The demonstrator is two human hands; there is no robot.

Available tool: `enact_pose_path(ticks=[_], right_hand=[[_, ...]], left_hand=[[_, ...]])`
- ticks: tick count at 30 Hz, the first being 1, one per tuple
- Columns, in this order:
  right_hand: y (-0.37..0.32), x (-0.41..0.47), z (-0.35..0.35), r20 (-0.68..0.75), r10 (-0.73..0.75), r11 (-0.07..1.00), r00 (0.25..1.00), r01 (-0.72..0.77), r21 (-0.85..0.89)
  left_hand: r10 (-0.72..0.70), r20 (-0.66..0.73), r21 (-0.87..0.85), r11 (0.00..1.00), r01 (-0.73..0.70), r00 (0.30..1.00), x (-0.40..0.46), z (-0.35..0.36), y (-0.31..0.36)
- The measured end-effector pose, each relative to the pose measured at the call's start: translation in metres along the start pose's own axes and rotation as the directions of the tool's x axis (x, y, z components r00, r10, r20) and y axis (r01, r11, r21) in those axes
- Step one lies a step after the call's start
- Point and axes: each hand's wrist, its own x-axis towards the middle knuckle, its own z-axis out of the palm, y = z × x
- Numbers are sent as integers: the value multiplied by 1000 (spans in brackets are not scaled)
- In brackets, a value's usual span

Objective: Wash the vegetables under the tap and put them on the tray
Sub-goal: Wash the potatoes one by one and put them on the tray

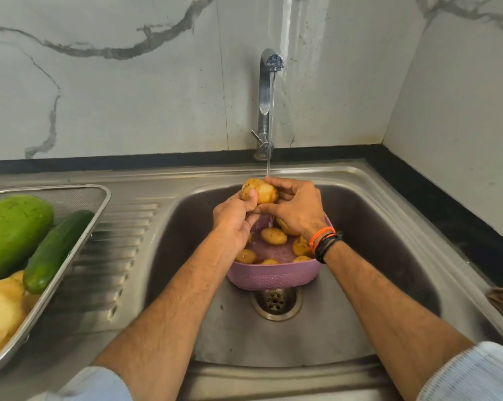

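Rubbing a potato (260, 191) under the tap (269, 91), I have both hands on it: my left hand (235, 219) cups it from below with the thumb pressed against its near side, and my right hand (295, 208) wraps over it from the right, fingers curled round it. The stream lands right where my right fingertips meet the potato, above the pink basket (273, 277) that sits in the sink (389, 227) over the drain.

By my judgement the job is somewhere in the middle. The tray (79, 227) on the drainboard to my left already holds a big green gourd (12, 230), a cucumber (55, 251) and a few pale yellow potatoes (0, 311) — those look washed. In the basket I can count about six more with dark specks of dirt on them, so each of those is left to rinse and carry over, after the one in my hands.

The tray runs off the left edge, so I can't say how much it really holds. My hands and wrists cover part of the basket — there may be more under them. A brown thing at the right edge is cut off and I can't make out what it is.
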Motion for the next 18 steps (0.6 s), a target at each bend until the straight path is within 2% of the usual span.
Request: enact_pose_path(ticks=[5, 11, 15, 18], right_hand=[[-2, -2, 5, -107, -1, 999, 994, 5, 37], [2, 2, 1, 44, 10, 1000, 999, -10, 6], [0, -1, 2, -83, -4, 1000, 997, 6, 21], [0, -1, 5, -94, -20, 1000, 995, 21, 17]], left_hand=[[33, -46, -25, 999, -34, 998, 0, 2, -1], [23, -7, -4, 1000, -23, 1000, 0, 1, -2], [32, -30, -5, 999, -32, 999, 2, 1, -1], [42, -26, 1, 999, -42, 999, 2, 1, -1]])
